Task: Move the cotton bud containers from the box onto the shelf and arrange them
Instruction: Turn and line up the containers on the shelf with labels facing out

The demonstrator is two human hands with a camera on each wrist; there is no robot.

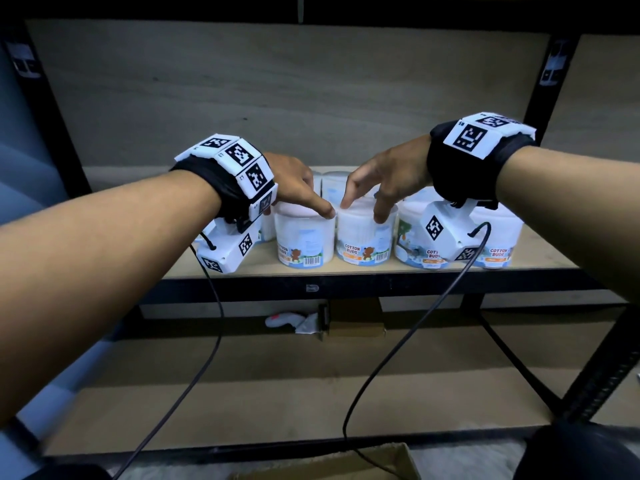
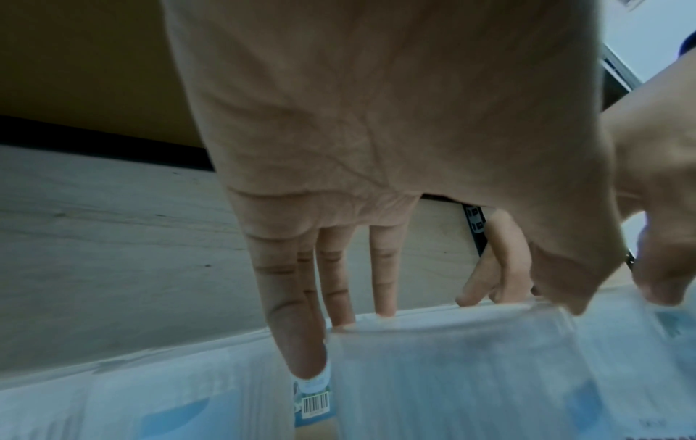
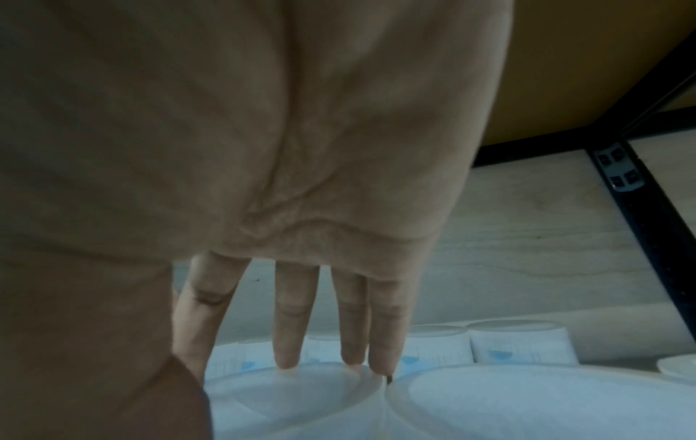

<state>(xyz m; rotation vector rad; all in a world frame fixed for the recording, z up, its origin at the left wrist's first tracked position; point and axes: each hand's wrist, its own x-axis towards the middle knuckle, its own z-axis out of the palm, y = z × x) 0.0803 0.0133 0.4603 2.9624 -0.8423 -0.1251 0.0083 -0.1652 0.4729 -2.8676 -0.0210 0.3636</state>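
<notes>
Several white cotton bud containers with bear labels stand in rows on the wooden shelf [image 1: 263, 265]. My left hand [image 1: 318, 199] [image 2: 452, 315] grips one front container [image 1: 304, 237] [image 2: 452, 381] from above, fingers behind its far rim and thumb on its right edge. Right beside it, touching, stands another container [image 1: 363, 237] [image 3: 301, 396]. My right hand [image 1: 363, 206] [image 3: 256, 378] holds that one from above, fingertips on the far rim and thumb down the front wall. Both containers rest on the shelf.
More containers stand to the right [image 1: 419, 244] [image 1: 498, 251] and in a back row [image 1: 334, 183] [image 3: 523, 345]. Black posts [image 1: 540, 88] frame the shelf. A lower shelf holds a white tool [image 1: 291, 322] and a small carton [image 1: 356, 320]. The cardboard box [image 1: 346, 465] sits below.
</notes>
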